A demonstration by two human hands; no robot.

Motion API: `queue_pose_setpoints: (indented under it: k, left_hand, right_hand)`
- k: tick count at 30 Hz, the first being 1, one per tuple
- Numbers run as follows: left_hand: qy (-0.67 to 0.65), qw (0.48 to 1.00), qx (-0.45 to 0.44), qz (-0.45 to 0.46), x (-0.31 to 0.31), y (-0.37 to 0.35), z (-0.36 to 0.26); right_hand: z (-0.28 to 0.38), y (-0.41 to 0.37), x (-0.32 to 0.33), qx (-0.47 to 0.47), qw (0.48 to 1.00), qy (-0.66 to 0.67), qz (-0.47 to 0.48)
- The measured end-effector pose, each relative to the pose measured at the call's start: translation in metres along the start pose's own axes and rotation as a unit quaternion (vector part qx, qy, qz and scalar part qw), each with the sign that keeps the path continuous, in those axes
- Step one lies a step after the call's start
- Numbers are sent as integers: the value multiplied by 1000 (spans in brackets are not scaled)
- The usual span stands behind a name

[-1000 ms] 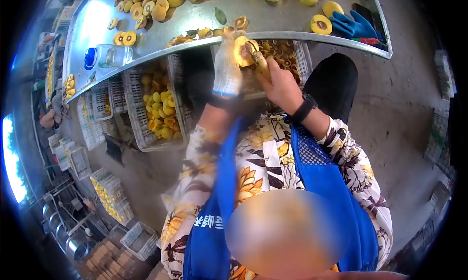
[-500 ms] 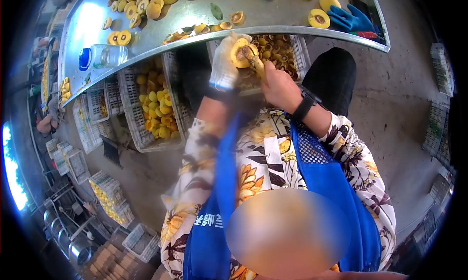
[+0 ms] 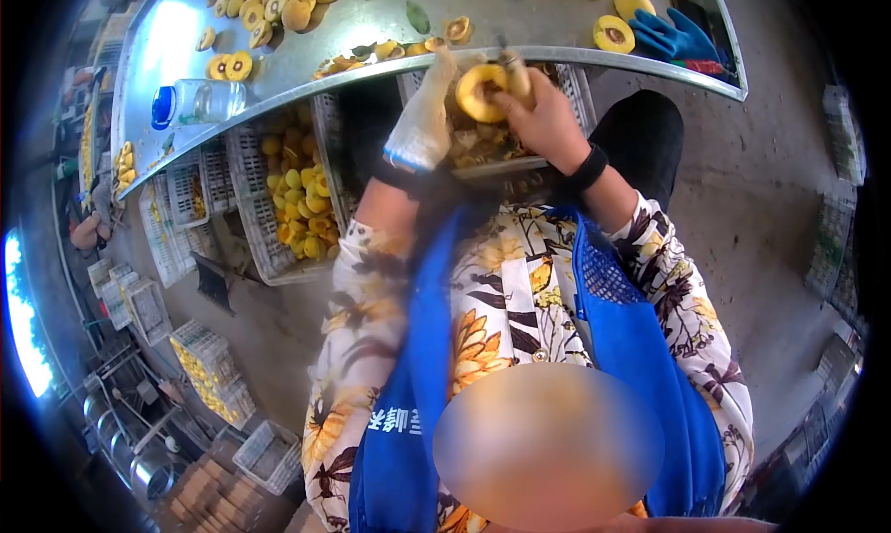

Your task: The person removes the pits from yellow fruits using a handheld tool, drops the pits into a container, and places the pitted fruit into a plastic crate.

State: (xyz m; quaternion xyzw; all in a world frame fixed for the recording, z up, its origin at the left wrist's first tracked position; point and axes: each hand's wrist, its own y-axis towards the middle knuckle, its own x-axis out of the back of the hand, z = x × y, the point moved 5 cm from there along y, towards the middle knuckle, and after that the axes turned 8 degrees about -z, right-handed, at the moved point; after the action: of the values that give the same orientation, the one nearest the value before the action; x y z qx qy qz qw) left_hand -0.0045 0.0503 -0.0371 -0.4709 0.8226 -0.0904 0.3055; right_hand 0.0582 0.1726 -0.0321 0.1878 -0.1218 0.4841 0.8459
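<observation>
My right hand (image 3: 552, 115), bare and with a dark band at the wrist, is closed on a yellow peach half (image 3: 473, 106) and a hand tool with a pale yellow handle (image 3: 517, 76). The thumb presses on the cut side, which has a reddish-brown hollow. The tool's dark metal end points up towards the table. My left hand (image 3: 422, 120), in a white knitted glove, reaches to the table rim, apart from the peach half. Its fingers are blurred, so their grip does not show. Below both hands stands a crate of brown pit pieces (image 3: 568, 76).
On the metal table (image 3: 343, 32) lie many peaches (image 3: 297, 11), a leaf (image 3: 418, 16), a bottle with a blue cap (image 3: 209, 101), a cut peach half (image 3: 613, 34) and blue gloves (image 3: 673, 36). A crate of yellow peach pieces (image 3: 246, 199) stands on the floor at left.
My left hand has let go of the peach half and moved up to the table rim. The peach half is now in my right hand, and the tool has swung upright, out of the fruit.
</observation>
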Motion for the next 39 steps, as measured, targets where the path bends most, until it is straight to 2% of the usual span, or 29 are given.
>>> queue_pose_setpoints:
  k: [1, 2, 4, 5, 8, 9, 12, 15, 16, 17, 20, 26, 29, 32, 33, 36, 37, 39]
  left_hand:
    - [-30, 998, -51, -11, 1, 0, 1]
    - [-32, 994, -103, -33, -2, -4, 5]
    - [53, 978, -185, -84, 12, 6, 15]
    - [95, 963, -227, -108, 14, 9, 13]
    - [-175, 956, -150, -183, 28, 15, 28]
    - [-73, 950, -225, -205, 30, 10, 23]
    - [-145, 954, -150, -213, 27, 10, 18]
    - [-78, 958, -189, -200, 24, 12, 19]
    - [-54, 958, -199, -199, 24, 12, 20]
    - [46, 944, -247, -213, 21, 7, 14]
    - [3, 953, -209, -218, 15, 3, 15]
    - [74, 941, -278, -179, 15, 7, 4]
    - [96, 983, -146, -54, 20, 18, 1]
    - [134, 990, -12, 50, 27, 34, 7]
    - [183, 982, -18, 33, 27, 31, 3]
    - [-22, 995, -36, -90, 20, 14, -3]
    - [-61, 990, -75, -105, 13, 4, -7]
    - [17, 969, -163, -183, 12, 1, 2]
  right_hand:
    - [-5, 0, -2, -152, 984, 89, 23]
    - [-5, -3, -9, -197, 973, 119, 19]
    - [-9, -12, -24, -286, 942, 176, 13]
    - [-6, -15, -27, -269, 957, 108, 30]
    - [16, -23, -18, -55, 996, -66, 8]
    - [13, -25, -18, -109, 990, -73, 58]
    - [12, -32, -18, -68, 987, -111, 90]
    - [11, -34, -17, -38, 989, -114, 88]
    - [11, -35, -16, -40, 988, -115, 92]
    - [10, -34, -15, -42, 988, -116, 96]
    - [7, -37, -16, -55, 987, -112, 103]
    - [10, -42, -18, -77, 980, -111, 147]
    - [9, -45, -18, -73, 973, -121, 183]
    - [5, -47, -22, -71, 968, -116, 211]
    - [4, -46, -24, -70, 967, -109, 218]
    - [-6, -44, -30, -129, 968, -12, 215]
    - [-5, -44, -31, -161, 963, 22, 216]
    - [4, -48, -33, -225, 945, 90, 221]
